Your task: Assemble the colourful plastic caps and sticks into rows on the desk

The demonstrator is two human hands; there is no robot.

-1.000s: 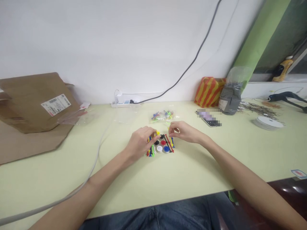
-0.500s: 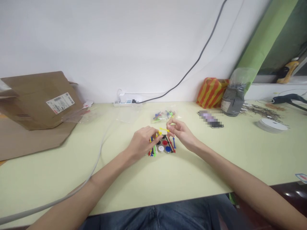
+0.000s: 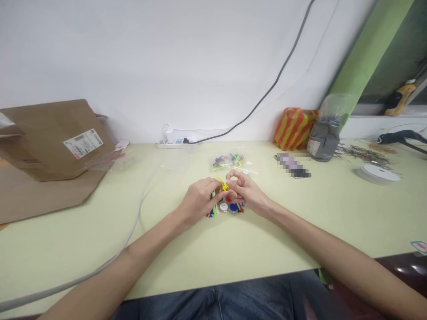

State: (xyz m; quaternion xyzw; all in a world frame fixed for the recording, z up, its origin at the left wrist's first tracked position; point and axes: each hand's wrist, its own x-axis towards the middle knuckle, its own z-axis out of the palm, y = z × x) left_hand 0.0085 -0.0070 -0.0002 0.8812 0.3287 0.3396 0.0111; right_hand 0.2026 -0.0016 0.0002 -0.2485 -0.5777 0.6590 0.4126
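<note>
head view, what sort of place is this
Probably an indoor work spot, in a home or a small workshop; I cannot tell which. It shows in the long pale table against a white wall, the power strip at its back, and the clear bag of small colorful parts.

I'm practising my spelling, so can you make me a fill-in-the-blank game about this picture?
1. The left hand and right hand pinch small pieces coloured ____.
2. In the nearest row, the disc beside the blue disc is ____.
3. The cardboard box is on the picture's ____ side.

Missing words: yellow; white; left.
</note>
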